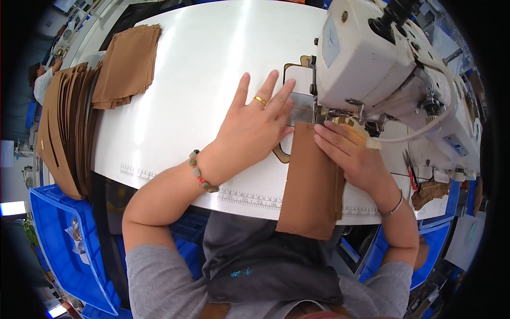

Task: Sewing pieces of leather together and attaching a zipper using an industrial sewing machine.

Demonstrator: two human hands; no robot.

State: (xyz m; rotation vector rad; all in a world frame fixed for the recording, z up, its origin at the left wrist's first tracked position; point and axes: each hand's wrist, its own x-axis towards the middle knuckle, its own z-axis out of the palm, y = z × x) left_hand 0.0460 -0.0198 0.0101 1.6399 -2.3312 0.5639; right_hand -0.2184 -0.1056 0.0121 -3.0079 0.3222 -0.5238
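A folded brown fabric piece (311,181) lies on the white sewing table, its far end at the needle area of a white sewing machine (353,58) and its near end hanging over the front edge. My right hand (348,151) rests flat on the fabric's upper right part, fingertips close to the presser foot, which is partly hidden. Left of the fabric, my left hand (257,119) is spread with fingers apart near the metal needle plate (303,109). Its thumb points toward the fabric's top edge; whether it touches the fabric I cannot tell.
Brown fabric pieces lie in a stack (127,66) at the far left, with more draped over the table's left edge (64,133). Scissors (411,169) and brown scraps (429,194) lie at right. A blue bin (69,250) stands at lower left. A ruler strip (244,201) runs along the front edge.
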